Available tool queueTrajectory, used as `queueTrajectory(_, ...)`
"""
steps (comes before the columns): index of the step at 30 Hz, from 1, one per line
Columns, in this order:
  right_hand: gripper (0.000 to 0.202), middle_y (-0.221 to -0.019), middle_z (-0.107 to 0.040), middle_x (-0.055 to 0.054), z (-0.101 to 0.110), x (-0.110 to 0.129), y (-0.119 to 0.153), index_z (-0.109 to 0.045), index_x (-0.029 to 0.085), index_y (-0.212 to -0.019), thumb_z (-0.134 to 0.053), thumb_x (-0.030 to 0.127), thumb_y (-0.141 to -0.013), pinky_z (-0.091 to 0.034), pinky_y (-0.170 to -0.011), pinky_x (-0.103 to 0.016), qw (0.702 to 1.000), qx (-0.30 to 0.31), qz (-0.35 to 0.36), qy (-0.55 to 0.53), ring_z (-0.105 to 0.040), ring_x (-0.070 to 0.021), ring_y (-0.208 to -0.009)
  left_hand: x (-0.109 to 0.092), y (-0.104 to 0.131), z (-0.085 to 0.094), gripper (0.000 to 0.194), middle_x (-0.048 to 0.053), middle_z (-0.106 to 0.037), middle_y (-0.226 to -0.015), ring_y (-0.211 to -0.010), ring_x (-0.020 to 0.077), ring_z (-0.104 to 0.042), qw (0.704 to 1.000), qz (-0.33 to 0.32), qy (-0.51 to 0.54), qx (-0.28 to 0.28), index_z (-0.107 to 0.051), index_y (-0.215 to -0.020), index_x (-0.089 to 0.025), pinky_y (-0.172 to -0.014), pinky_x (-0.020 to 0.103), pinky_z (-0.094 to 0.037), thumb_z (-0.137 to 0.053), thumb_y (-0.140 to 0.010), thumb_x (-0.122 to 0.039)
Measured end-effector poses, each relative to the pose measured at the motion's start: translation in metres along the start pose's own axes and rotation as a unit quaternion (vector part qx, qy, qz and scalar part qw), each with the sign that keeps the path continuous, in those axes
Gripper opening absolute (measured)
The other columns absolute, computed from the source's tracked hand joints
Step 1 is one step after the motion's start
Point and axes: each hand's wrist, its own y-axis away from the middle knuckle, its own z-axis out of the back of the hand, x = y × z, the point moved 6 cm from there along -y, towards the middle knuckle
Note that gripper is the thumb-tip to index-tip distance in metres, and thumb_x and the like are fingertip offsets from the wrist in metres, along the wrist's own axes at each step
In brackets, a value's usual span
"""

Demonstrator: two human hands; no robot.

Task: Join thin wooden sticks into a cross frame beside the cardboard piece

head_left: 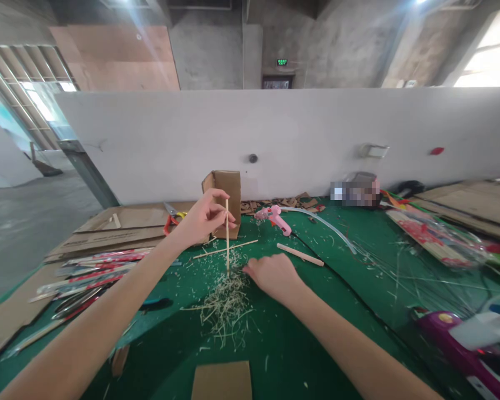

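My left hand [211,214] pinches a thin wooden stick [227,239], which stands upright with its lower end at a pile of fine wood shavings [227,303]. Near the stick's lower end is my right hand [273,275], its fingers curled together; whatever they hold, if anything, is hidden. Another thin stick [245,245] lies across the green table [283,350] behind the upright one. A folded piece of cardboard [229,186] stands behind my left hand.
A pink glue gun [277,218] and a wooden rod [300,254] lie beyond my right hand. Scissors [173,218], wrapped packets [91,272] and cardboard sheets [120,222] are at left. A purple device [454,344] sits at right, a cardboard square [222,382] in front.
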Motion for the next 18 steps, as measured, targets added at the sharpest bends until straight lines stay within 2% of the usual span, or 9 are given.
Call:
queueTrajectory(2, 0.046, -0.069, -0.067, -0.008, -0.0007, 0.0021, 0.0000, -0.061, 0.020, -0.087, -0.022, 0.045, -0.092, -0.039, -0.059, -0.025, 1.000, 0.007, 0.018, -0.008, -0.064, -0.0182, -0.065, -0.0001, 0.0001, 0.0001, 0.029, 0.003, -0.064, -0.078, -0.075, 0.0175, -0.065, 1.000, 0.001, 0.003, 0.004, -0.034, -0.106, -0.023, -0.069, 0.031, -0.054, -0.047, -0.081, -0.019)
queueTrajectory(6, 0.050, -0.065, -0.065, -0.009, 0.0078, -0.0046, -0.0014, -0.059, 0.019, -0.093, -0.015, 0.044, -0.093, -0.039, -0.059, -0.026, 0.999, -0.043, -0.028, 0.000, -0.064, -0.0192, -0.063, 0.0009, 0.0001, 0.0004, 0.029, 0.003, -0.064, -0.079, -0.076, 0.0179, -0.066, 1.000, -0.001, 0.001, 0.002, -0.035, -0.106, -0.023, -0.069, 0.030, -0.054, -0.048, -0.081, -0.020)
queueTrajectory(11, 0.046, -0.069, -0.067, -0.008, 0.0019, -0.0002, -0.0020, -0.058, 0.020, -0.090, -0.020, 0.044, -0.093, -0.039, -0.058, -0.026, 1.000, -0.003, -0.005, -0.008, -0.064, -0.0188, -0.063, 0.0072, -0.0011, 0.0034, 0.031, 0.005, -0.065, -0.083, -0.077, 0.0192, -0.066, 0.999, 0.010, -0.025, -0.032, -0.035, -0.107, -0.022, -0.069, 0.030, -0.054, -0.051, -0.081, -0.023)
queueTrajectory(16, 0.048, -0.069, -0.067, -0.008, 0.0068, 0.0018, -0.0030, -0.060, 0.020, -0.093, -0.017, 0.043, -0.093, -0.040, -0.059, -0.027, 0.999, -0.031, -0.008, -0.013, -0.064, -0.0193, -0.064, 0.0062, -0.0008, 0.0016, 0.030, 0.006, -0.065, -0.085, -0.077, 0.0195, -0.066, 0.999, 0.013, -0.035, -0.026, -0.035, -0.108, -0.022, -0.068, 0.030, -0.055, -0.050, -0.082, -0.026)
queueTrajectory(18, 0.047, -0.070, -0.067, -0.009, 0.0040, 0.0031, -0.0030, -0.061, 0.019, -0.092, -0.021, 0.043, -0.093, -0.040, -0.060, -0.026, 1.000, -0.017, -0.004, -0.011, -0.064, -0.0190, -0.067, 0.0039, -0.0002, 0.0008, 0.030, 0.006, -0.065, -0.084, -0.077, 0.0197, -0.067, 0.999, 0.012, -0.038, -0.023, -0.035, -0.107, -0.023, -0.068, 0.030, -0.054, -0.050, -0.082, -0.026)
